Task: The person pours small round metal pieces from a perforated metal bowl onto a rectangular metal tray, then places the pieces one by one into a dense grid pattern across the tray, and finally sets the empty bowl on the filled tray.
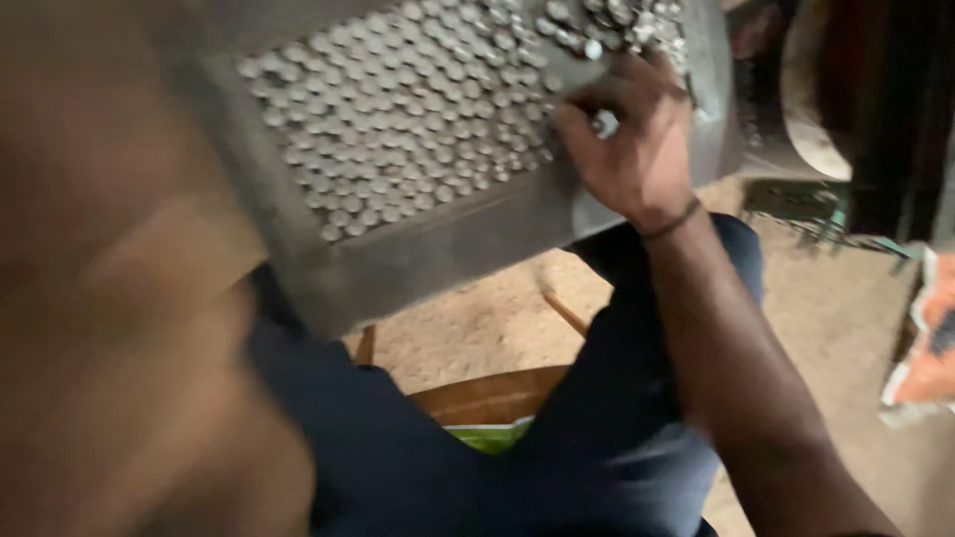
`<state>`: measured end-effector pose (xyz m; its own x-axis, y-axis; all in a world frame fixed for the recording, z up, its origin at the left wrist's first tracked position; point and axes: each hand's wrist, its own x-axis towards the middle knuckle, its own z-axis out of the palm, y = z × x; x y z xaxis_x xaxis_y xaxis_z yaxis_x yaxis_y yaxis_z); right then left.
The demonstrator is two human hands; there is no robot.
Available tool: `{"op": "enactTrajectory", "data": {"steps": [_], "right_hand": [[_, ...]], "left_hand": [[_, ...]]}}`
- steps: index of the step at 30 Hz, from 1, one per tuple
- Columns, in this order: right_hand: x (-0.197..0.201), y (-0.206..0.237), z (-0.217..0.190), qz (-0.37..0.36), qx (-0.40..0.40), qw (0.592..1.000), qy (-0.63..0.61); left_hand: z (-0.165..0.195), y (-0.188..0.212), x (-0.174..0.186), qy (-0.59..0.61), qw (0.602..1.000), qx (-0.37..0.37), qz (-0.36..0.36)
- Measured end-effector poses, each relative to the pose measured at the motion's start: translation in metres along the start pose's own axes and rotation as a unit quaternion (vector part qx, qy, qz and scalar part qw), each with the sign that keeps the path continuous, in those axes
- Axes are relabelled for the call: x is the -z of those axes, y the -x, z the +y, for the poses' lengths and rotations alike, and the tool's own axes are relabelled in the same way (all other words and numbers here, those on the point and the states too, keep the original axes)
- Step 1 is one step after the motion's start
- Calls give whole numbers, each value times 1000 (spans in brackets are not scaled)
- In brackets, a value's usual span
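The right hand [632, 134] is curled, pinching one small round piece [604, 123] at the right edge of the grey tray [418, 249], whose packed pieces spread to its left; the left hand is out of view.

One head-worn camera looks steeply down, close over the lap and the tilted metal tray [428, 254].

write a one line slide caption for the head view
Seated person's right hand rests its fingers on a grey metal tray packed with small round silvery pieces.
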<state>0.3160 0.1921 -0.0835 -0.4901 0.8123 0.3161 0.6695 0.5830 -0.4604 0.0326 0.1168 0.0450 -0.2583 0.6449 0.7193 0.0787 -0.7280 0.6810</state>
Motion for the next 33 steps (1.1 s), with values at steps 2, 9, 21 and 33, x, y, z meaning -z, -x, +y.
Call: {"op": "enactTrajectory", "data": {"steps": [2,9,21,33], "right_hand": [[-5,-1,-1,-18,-2,999,47],[-9,-9,6,11,-57,993,104],[3,-7,0,-65,-13,997,32],[-8,-26,-7,22,-28,999,30]], "left_hand": [[-29,7,-1,-135,989,61,-27],[-141,90,-27,-362,901,47,-233],[-161,93,-52,-396,876,79,-265],[-172,94,-55,-406,861,53,-302]]}}
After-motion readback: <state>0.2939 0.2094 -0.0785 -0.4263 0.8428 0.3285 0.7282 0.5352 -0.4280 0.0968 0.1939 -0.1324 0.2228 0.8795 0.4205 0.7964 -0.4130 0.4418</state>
